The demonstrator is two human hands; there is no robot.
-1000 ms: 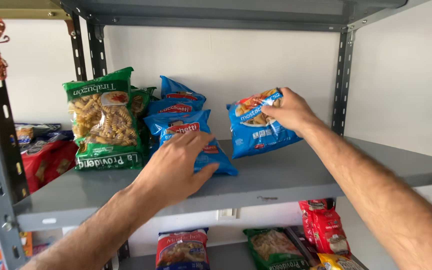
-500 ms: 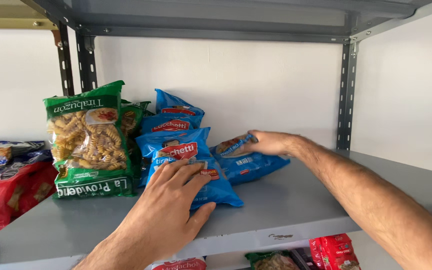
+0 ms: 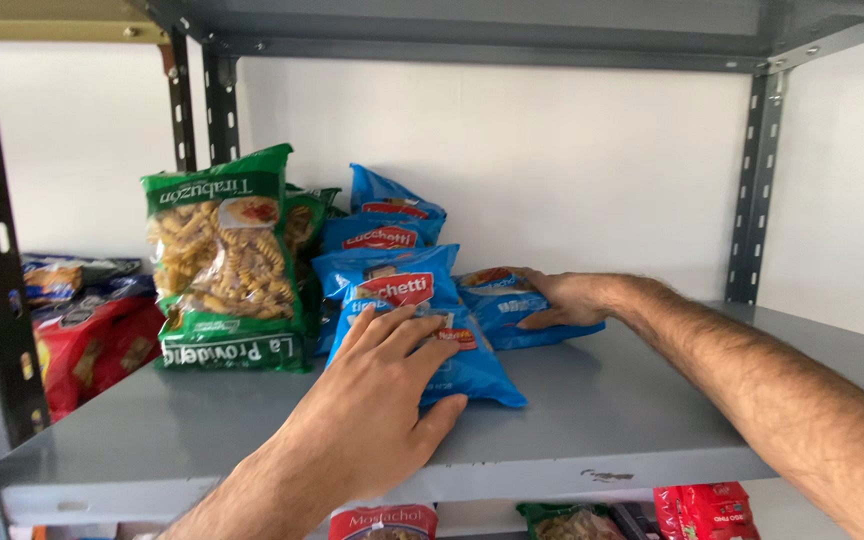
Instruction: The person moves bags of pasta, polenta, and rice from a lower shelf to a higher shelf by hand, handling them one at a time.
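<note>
While my left hand [image 3: 377, 395] lies with fingers spread on the front blue pasta bag [image 3: 422, 325], my right hand [image 3: 567, 300] grips the flat blue bag [image 3: 512, 315] behind it.

A tall green pasta bag [image 3: 224, 262] stands upside down at the left of the grey shelf [image 3: 592, 420]. Beside it blue pasta bags [image 3: 384, 222] with red label patches lean stacked — one blue bag [image 3: 472, 365] flat in front, another blue bag [image 3: 497, 305] lying right. Red packets [image 3: 92, 350] lie further left.
</note>
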